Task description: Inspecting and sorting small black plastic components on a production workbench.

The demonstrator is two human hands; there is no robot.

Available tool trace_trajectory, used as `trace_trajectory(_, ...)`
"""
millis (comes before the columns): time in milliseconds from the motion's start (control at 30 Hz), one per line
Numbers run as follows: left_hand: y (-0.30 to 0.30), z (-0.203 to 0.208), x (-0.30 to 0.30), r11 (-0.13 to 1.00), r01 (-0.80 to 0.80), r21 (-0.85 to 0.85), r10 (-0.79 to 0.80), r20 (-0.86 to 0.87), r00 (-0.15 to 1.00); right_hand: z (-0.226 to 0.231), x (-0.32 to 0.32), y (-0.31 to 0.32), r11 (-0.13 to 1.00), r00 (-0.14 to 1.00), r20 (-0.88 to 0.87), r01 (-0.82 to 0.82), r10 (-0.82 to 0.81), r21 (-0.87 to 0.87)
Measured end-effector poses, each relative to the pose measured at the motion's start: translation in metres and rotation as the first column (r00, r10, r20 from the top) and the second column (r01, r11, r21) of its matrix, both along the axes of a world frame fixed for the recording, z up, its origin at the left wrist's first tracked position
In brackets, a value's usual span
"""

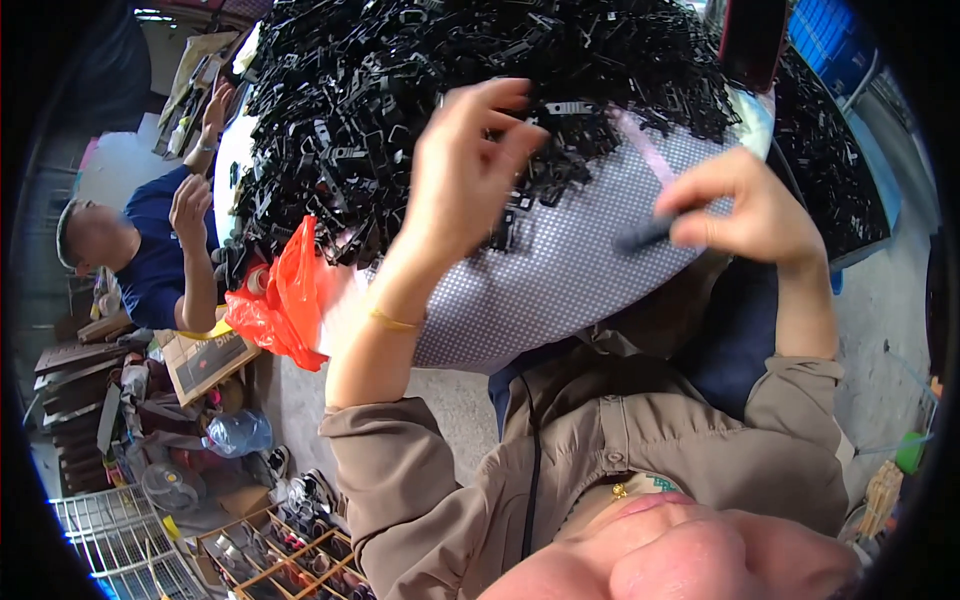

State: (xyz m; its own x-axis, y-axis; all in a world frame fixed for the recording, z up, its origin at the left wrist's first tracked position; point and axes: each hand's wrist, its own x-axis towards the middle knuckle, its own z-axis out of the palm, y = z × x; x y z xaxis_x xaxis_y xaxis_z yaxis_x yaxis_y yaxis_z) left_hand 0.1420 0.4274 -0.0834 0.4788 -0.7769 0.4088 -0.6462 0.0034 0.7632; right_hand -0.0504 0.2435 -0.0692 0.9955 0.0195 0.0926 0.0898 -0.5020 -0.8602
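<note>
A large heap of small black plastic parts (pixel 370 75) covers most of the table. My left hand (pixel 465 165) is raised over the near part of the heap. Its thumb and forefinger stand apart, and I see nothing between them. To the right, my right hand (pixel 750 210) pinches a dark, elongated piece (pixel 643 236), smeared by motion, so its exact kind does not show. That hand is above the grey dotted cloth (pixel 560 285) along the table's near edge.
A red plastic bag (pixel 290 300) hangs at the table's left corner. Beyond the left edge a co-worker in a dark blue shirt (pixel 155 240) has both hands raised. More black parts (pixel 815 150) lie on a surface at right. A water jug (pixel 238 433) and a shoe rack (pixel 290 550) stand lower left.
</note>
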Motion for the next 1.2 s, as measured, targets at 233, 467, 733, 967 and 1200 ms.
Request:
trace_trajectory(233, 0.0, -0.005, 0.058, 0.867, -0.471, 0.164, 0.176, 0.784, 0.596, -0.008, -0.004, -0.001, 0.907, 0.971, -0.051, -0.235, 0.232, -0.349)
trace_trajectory(467, -0.008, -0.008, 0.064, 0.877, -0.465, 0.119, 0.25, 0.714, 0.654, -0.06, 0.04, -0.033, 0.637, 0.77, 0.553, 0.605, -0.318, -0.477)
trace_trajectory(733, 0.003, 0.008, 0.028, 0.919, -0.381, -0.104, 0.387, 0.435, 0.813, -0.048, 0.039, -0.031, 0.796, 0.808, 0.452, 0.532, -0.377, -0.288)
trace_trajectory(967, 0.002, 0.005, 0.013, 0.919, -0.381, 0.102, 0.307, 0.423, 0.853, -0.043, 0.033, -0.023, 0.937, 0.898, 0.267, 0.342, -0.35, 0.076)
trace_trajectory(1200, -0.002, 0.004, -0.011, 0.999, 0.036, -0.04, -0.052, -0.552, 0.832, -0.034, 0.024, 0.0, 0.925, 0.886, 0.33, 0.224, -0.325, 0.307)
